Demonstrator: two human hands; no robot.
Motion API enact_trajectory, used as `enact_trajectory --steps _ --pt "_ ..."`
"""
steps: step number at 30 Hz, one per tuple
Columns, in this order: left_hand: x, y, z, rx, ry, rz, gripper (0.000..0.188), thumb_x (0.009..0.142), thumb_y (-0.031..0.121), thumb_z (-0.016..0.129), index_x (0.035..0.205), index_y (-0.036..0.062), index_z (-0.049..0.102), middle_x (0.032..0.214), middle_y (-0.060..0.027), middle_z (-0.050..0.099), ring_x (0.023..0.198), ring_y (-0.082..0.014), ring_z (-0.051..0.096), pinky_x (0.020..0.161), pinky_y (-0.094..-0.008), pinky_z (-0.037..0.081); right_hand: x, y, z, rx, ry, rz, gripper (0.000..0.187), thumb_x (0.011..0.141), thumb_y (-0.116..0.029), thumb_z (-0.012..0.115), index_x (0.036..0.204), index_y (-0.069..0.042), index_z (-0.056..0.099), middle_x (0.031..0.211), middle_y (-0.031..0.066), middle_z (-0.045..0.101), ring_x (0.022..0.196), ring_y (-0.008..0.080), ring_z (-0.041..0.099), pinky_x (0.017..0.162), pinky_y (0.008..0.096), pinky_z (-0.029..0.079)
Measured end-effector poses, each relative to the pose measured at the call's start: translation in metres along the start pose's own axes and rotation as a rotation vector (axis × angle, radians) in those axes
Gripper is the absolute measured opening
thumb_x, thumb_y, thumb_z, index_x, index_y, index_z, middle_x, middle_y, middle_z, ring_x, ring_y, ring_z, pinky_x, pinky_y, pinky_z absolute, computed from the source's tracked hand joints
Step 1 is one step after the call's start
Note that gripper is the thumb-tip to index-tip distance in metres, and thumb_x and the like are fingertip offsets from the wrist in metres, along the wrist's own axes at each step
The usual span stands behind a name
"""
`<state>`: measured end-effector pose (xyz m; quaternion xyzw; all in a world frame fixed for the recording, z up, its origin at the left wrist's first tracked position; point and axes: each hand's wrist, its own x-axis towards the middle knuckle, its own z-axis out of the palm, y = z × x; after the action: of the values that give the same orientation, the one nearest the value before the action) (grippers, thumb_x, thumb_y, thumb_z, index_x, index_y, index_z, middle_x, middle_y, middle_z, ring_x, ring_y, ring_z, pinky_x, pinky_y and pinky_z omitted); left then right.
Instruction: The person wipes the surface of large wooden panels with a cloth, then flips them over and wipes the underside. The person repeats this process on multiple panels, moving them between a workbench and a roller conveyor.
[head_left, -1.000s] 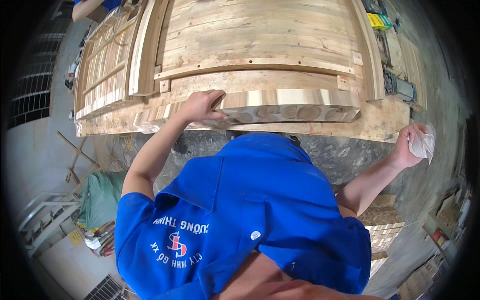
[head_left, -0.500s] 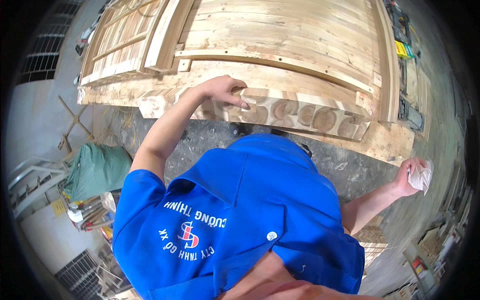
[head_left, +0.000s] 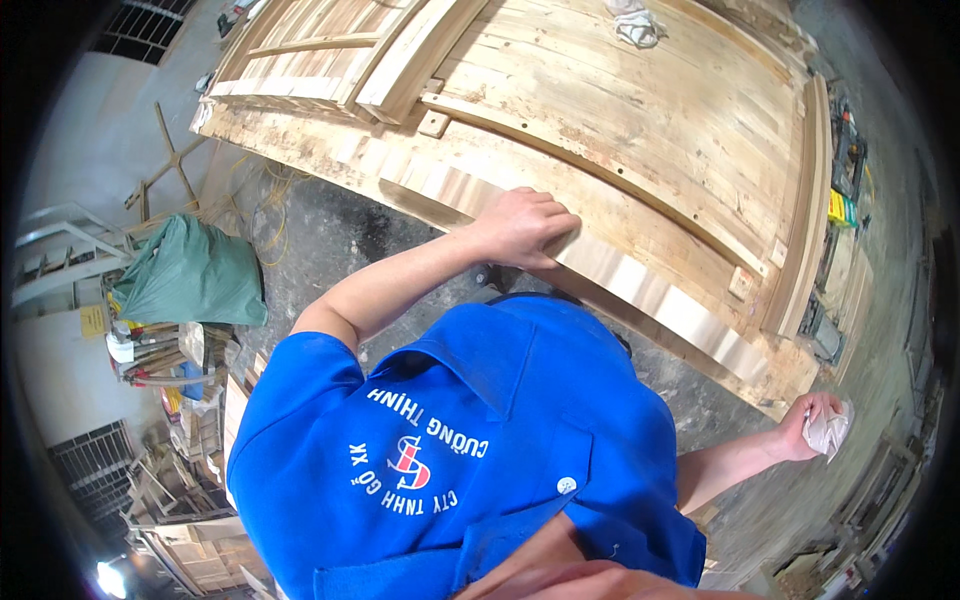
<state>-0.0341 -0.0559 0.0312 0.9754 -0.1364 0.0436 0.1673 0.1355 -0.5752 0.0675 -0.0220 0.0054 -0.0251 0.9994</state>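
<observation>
A long beam of glued wood blocks [head_left: 665, 300] lies along the near edge of the wooden workbench [head_left: 275, 150], slanting from upper left to lower right. My left hand [head_left: 527, 228] is closed over its top edge near the middle, with the thumb on the side nearest me. Pale stripes run across the beam's visible face, slightly blurred. Out to the right, just past the bench's near corner, my right hand [head_left: 806, 425] pinches a crumpled whitish sheet [head_left: 828, 432]; cloth or paper, I cannot tell which.
A wooden strip with dark holes [head_left: 610, 170] runs along the bench behind the beam. A slatted wooden frame [head_left: 310, 60] is at the far left. A white rag [head_left: 636, 26] lies on the far boards. Left on the floor sits a green sack [head_left: 190, 275].
The beam has turned over: its round end-grain pattern faced me before, and a striped face shows now. My left hand has shifted its hold along the top. The view has swung round.
</observation>
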Motion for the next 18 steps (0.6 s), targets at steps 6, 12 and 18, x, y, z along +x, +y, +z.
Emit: enact_trajectory --steps 6,12,18 --pt "0.037 0.021 0.002 -0.041 0.037 0.056 0.057 0.062 0.038 0.078 0.109 0.0117 0.060 0.091 -0.0049 0.064 0.087 -0.0233 0.062 0.072 -0.0375 0.049 0.002 -0.002 0.010 0.014 -0.050 0.012 0.023 0.082 -0.024 0.064 0.096 -0.008 0.055 0.089 0.0036 0.052 0.064 0.0129 0.039 0.050 0.0270 0.028" --pt "0.074 0.001 0.003 -0.076 0.142 0.140 0.061 0.058 0.040 0.080 0.110 0.0129 0.062 0.088 -0.0071 0.064 0.085 -0.0273 0.063 0.070 -0.0403 0.050 -0.002 -0.006 0.017 -0.045 -0.070 -0.079 0.030 0.080 -0.027 0.065 0.100 -0.008 0.054 0.092 0.0067 0.051 0.061 0.0123 0.039 0.050 0.0265 0.028" --pt "0.091 -0.033 0.006 -0.090 0.013 0.045 0.060 0.059 0.038 0.079 0.111 0.0123 0.062 0.088 -0.0084 0.064 0.086 -0.0274 0.063 0.071 -0.0398 0.050 -0.003 -0.025 0.015 -0.092 -0.043 -0.224 0.030 0.080 -0.026 0.065 0.100 -0.006 0.053 0.092 0.0079 0.052 0.059 0.0123 0.040 0.047 0.0258 0.028"
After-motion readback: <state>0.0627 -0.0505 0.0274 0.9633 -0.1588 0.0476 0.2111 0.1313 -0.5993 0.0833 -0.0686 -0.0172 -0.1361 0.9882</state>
